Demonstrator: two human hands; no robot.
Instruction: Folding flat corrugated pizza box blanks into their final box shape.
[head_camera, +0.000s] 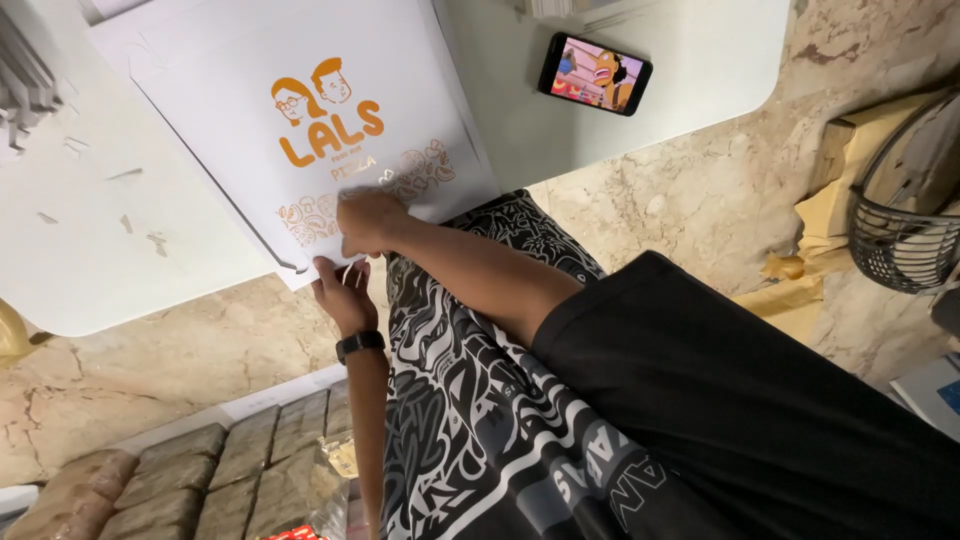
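A flat white cardboard box sheet (300, 90) with orange cartoon printing lies on a white table (110, 240), its near corner hanging over the table's edge. My right hand (368, 222) presses down on the sheet's near edge with fingers curled. My left hand (340, 290), with a black band on its wrist, holds the overhanging corner from below, thumb and fingers pinching the cardboard. Both hands touch the same sheet, close together.
A phone (595, 74) with a cartoon on its screen lies on the table to the right. A stack of white cardboard (20, 80) sits at the far left. Brown wrapped packs (180, 480) lie on the marble floor below; a wire basket (905, 215) stands at right.
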